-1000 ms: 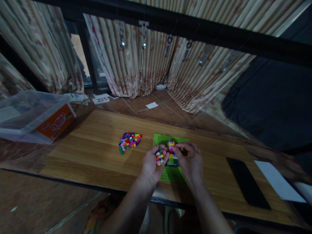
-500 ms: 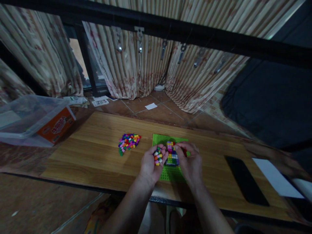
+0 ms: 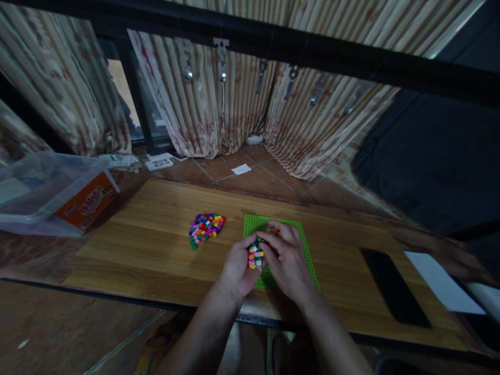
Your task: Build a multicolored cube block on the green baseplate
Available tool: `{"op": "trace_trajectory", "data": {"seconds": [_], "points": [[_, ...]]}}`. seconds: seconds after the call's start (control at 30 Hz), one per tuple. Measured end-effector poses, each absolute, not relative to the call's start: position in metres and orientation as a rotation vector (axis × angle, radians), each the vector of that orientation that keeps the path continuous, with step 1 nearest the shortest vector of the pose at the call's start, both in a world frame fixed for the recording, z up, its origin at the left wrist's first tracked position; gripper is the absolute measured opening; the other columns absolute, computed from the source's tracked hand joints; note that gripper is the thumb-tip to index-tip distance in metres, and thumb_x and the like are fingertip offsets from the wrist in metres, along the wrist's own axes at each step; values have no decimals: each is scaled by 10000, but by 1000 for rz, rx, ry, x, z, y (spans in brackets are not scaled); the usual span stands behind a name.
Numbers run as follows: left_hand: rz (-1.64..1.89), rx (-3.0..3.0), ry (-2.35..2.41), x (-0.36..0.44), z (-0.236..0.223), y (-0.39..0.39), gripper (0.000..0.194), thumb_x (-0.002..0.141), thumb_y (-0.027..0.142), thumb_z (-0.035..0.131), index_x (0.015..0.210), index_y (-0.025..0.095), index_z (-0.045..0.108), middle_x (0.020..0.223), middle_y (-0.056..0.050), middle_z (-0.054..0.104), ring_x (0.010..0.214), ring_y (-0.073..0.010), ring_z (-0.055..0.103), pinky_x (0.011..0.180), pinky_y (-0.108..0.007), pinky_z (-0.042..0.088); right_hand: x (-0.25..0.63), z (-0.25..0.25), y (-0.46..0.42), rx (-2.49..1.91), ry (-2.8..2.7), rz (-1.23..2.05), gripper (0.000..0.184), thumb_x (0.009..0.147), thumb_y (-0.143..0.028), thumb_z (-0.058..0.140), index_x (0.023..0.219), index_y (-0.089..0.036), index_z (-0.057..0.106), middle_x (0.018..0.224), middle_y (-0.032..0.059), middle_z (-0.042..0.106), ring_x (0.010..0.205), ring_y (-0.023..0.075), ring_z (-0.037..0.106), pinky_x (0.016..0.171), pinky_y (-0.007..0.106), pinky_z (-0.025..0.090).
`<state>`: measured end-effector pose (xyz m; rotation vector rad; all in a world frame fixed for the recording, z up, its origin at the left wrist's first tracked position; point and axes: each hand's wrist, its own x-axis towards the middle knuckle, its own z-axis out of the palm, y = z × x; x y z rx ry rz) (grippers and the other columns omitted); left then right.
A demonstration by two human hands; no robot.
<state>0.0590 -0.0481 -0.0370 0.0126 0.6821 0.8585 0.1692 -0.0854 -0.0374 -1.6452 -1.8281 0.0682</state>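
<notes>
My left hand (image 3: 238, 265) is cupped palm up around a small heap of coloured toy bricks (image 3: 255, 255), in white, pink, yellow, orange and green. Over that heap reaches my right hand (image 3: 288, 258), its thumb and forefinger pinched together at the bricks. Whether a brick sits between those fingertips is too small to make out. Beneath both hands lies a green studded baseplate (image 3: 308, 255). The brick build (image 3: 273, 229) on it is mostly hidden behind my right hand; only a bit of its far end shows.
A loose pile of coloured bricks (image 3: 207, 227) lies left of the baseplate on the wooden table (image 3: 156, 250). To the right are a black flat slab (image 3: 394, 286) and a white sheet (image 3: 443, 281). A clear plastic bin (image 3: 47, 182) stands at the far left.
My right hand has moved left, from the brick build over to the bricks in my left palm. It now covers most of the build. My left hand stays nearly in place.
</notes>
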Motion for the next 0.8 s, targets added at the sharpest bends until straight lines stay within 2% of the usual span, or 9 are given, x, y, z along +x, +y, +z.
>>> {"op": "trace_trajectory", "data": {"seconds": [0.2,0.37,0.43,0.57,0.8], "points": [[832,-42,652,57,-33,-49,179,855,88,476,741,82,614,664,-61,639,549,-109,607,508,-200,497,168,-35,-85,-1592,-1686,178,155,850,-227,586,921,-268,719,1174,60,605,1115,257,506,957,474,415],[800,-98,652,56,-31,-50,205,875,113,462,735,75,606,654,-62,626,563,-105,611,504,-192,525,170,-39,-83,-1461,-1356,403,112,805,-293,650,878,-271,732,1103,49,637,1066,227,573,928,422,450],[758,-92,643,55,-30,-51,216,885,133,456,732,74,597,624,-51,597,506,-81,572,418,-146,468,170,-40,-82,-1408,-1241,500,113,783,-312,674,863,-269,742,1074,49,651,1046,222,592,912,405,461],[665,-63,522,51,-31,-52,205,891,179,467,751,81,580,612,-17,530,389,-19,432,278,-80,240,169,-39,-81,-1363,-1167,588,110,764,-298,697,856,-280,756,1058,44,659,1042,216,594,911,392,456],[639,19,499,50,-30,-53,177,878,158,502,728,86,562,633,4,493,392,5,387,289,-72,204,171,-40,-82,-1362,-1187,613,107,784,-300,688,869,-280,750,999,37,681,998,213,606,923,408,435]]}}
